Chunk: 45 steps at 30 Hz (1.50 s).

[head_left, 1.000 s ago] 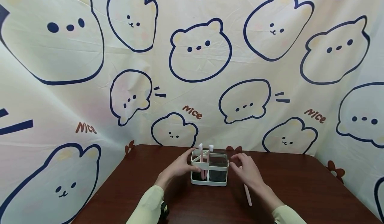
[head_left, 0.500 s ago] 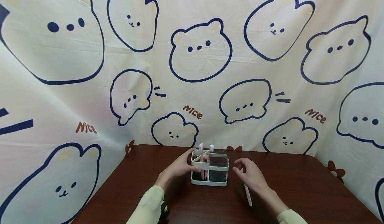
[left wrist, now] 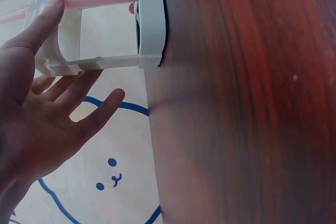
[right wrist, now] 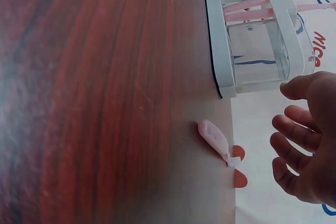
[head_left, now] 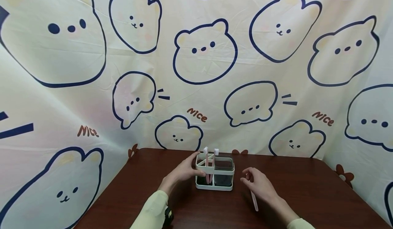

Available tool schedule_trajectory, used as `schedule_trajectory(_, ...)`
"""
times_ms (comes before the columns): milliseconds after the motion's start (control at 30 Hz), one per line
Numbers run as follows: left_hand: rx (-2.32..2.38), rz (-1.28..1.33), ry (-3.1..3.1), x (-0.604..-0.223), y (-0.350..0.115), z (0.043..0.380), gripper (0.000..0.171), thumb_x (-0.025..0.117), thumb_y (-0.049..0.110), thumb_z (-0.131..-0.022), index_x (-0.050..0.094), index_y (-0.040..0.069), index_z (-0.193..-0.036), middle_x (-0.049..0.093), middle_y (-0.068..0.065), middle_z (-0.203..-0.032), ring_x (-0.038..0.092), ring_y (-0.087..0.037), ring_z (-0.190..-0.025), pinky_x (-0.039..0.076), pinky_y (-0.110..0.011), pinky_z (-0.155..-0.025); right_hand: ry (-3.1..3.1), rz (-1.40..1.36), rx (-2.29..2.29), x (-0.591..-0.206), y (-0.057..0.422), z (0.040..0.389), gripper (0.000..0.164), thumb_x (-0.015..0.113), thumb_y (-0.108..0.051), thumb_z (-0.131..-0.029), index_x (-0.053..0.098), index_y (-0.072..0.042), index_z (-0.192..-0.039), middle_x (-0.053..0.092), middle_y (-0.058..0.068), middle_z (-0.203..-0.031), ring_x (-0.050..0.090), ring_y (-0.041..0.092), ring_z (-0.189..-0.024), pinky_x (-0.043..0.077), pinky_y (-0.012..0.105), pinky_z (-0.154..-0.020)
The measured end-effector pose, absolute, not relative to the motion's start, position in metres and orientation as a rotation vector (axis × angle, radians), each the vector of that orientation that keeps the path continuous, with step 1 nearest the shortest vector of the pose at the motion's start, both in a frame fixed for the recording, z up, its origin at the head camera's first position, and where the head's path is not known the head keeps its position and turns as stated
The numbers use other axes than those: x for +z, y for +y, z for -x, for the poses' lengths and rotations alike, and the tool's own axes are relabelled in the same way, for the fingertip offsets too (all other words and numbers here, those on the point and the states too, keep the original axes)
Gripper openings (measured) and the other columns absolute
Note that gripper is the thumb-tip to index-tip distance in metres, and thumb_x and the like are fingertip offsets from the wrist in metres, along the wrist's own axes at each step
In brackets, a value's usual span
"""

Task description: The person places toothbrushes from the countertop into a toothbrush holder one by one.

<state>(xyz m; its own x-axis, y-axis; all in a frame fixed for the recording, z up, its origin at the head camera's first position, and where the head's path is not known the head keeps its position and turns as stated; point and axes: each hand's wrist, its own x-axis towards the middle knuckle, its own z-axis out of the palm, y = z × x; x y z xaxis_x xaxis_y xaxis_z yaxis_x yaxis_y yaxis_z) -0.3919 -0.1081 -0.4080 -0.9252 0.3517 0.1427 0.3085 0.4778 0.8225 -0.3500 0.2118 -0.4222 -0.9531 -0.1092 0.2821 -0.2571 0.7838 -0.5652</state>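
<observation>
I see a person at the dark wooden worktop [head_left: 227, 210], working with two bare hands. The left hand [head_left: 183, 168] has the pale holder [head_left: 223, 171] in its grip: the thumb lies on the front band and the other fingers are around the side, so the holder stands steady on the worktop. In the left half of this holder two pink toothbrushes [head_left: 206, 159] are standing, heads up; in the right half sits a clear cup [head_left: 223, 180].

The right hand [head_left: 259, 184] is just beside the holder, not touching it. Its fingers are loosely bent and, as it seems to me, hold nothing. Under it a third toothbrush [head_left: 254, 201] lies on the worktop; its head end is hard to make out. By my judgement, two toothbrushes are already in their place, and only this third one remains outside.
</observation>
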Motion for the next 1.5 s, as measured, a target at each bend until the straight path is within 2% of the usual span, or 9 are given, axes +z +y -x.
schedule_trajectory(500,1.476,-0.583,2.657,-0.409,-0.109,0.392,0.097,0.084,0.032,-0.079,0.028,0.016,-0.156,0.042,-0.014,-0.153,0.046,-0.033,-0.131,0.034,-0.065,-0.111,-2.826,-0.258,0.906,-0.436,0.226,0.351,0.033,0.075,-0.02,-0.087,0.064,-0.004,-0.114,0.056,0.001,-0.085,0.05,0.013,-0.073,0.039,0.026,-0.06)
schedule_trajectory(1067,1.476,-0.579,2.654,-0.409,-0.108,0.391,0.096,0.084,0.032,-0.08,0.028,0.016,-0.156,0.04,-0.015,-0.154,0.042,-0.038,-0.135,0.031,-0.067,-0.111,-2.898,-0.219,0.941,-0.442,0.235,0.355,0.035,0.077,-0.02,-0.084,0.065,-0.005,-0.113,0.055,0.002,-0.076,0.049,0.016,-0.063,0.036,0.026,-0.052)
schedule_trajectory(1500,1.476,-0.589,2.655,-0.409,-0.108,0.392,0.097,0.084,0.033,-0.08,0.027,0.015,-0.157,0.041,-0.014,-0.154,0.044,-0.034,-0.133,0.032,-0.065,-0.111,-2.946,-0.193,0.941,-0.446,0.241,0.36,0.032,0.078,-0.021,-0.083,0.066,-0.004,-0.108,0.057,0.002,-0.076,0.05,0.015,-0.064,0.039,0.028,-0.056)
